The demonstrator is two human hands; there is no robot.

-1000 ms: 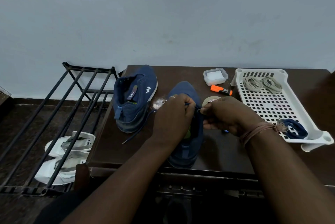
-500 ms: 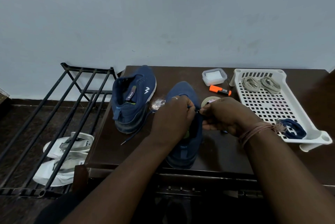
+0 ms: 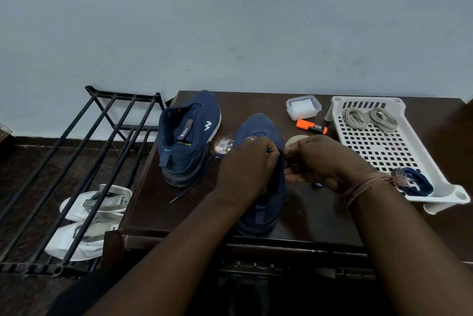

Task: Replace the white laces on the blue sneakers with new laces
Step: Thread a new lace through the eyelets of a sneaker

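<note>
Two blue sneakers stand on the dark table [image 3: 320,216]. The near sneaker [image 3: 258,126] points away from me, under both hands. My left hand [image 3: 247,167] and my right hand [image 3: 325,162] meet over its eyelets, each pinching a dark blue lace [image 3: 281,156] that runs between the fingertips. A loose end of dark lace [image 3: 190,187] trails across the table to the left. The other sneaker [image 3: 188,134] stands to the left, heel toward me, without hands on it. Two coiled pale laces [image 3: 369,117] lie in the white tray.
A white perforated tray [image 3: 384,147] sits at the right with a dark blue bundle [image 3: 417,182] in its near corner. An orange marker [image 3: 311,126], a small clear box [image 3: 303,107] and a tape roll [image 3: 291,140] lie behind my hands. A black rack [image 3: 84,162] and white shoes [image 3: 94,203] are left.
Both hands have stayed over the near sneaker's eyelets, with only small finger movement on the dark lace. Nothing else has moved.
</note>
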